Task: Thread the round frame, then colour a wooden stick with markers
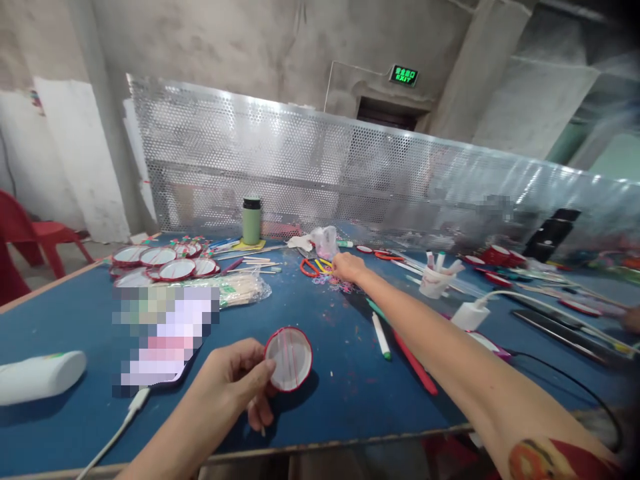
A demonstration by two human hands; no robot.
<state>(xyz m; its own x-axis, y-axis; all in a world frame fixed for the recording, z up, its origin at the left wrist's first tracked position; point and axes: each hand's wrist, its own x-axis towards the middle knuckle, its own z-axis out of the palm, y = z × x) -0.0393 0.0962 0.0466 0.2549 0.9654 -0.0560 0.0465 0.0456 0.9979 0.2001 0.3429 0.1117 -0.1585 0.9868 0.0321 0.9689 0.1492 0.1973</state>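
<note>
My left hand (245, 380) grips a small red-rimmed drum (295, 360) between thumb and fingers, above the front of the table. Its pale round face is turned up towards me, with thin reddish lines running across it. A short stick end pokes out below my fingers. Stretched far across the table, my right hand (349, 267) has its fingers drawn together at a heap of small colourful bits (340, 285). Whatever is in its fingertips is hidden. Next to it lie orange-handled scissors (309, 268) and a clear plastic bag (326, 241).
Several similar red-rimmed drums (177, 269) are piled at the left. Nearby are bagged wooden sticks (245, 288), a phone (175, 333) on a cable, a white bottle (45, 377) and a green flask (251, 221). A marker (381, 337) and pen cup (434, 283) flank my right forearm.
</note>
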